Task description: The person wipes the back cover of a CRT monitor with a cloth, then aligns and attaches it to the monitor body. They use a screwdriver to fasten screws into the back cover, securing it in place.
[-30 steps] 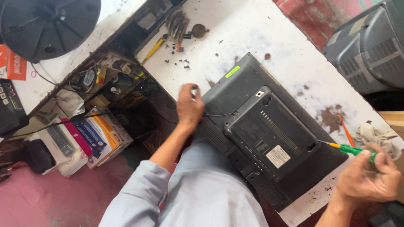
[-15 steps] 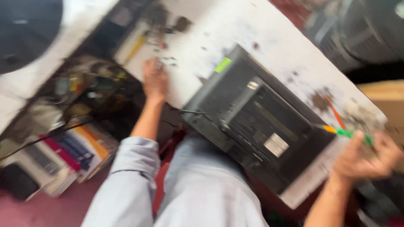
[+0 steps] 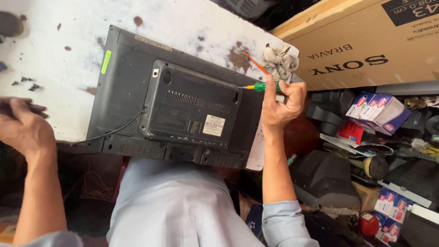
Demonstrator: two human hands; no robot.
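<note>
Green-handled screwdriver [image 3: 259, 86], one, pinched in my right hand [image 3: 280, 106] at one dark plastic monitor back [image 3: 183, 110]; left hand [image 3: 24, 128] curled loosely, holding nothing I can see.

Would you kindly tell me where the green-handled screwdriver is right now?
In the head view, the green-handled screwdriver is in the right hand, right of centre, its tip at the right edge of the dark grey monitor back, beside the crumpled grey rag.

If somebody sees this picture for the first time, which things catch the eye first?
A dark grey flat-screen television lies back-up on the stained white workbench. The right hand holds a green-handled screwdriver at its right edge. A big cardboard box stands at the upper right.
</note>
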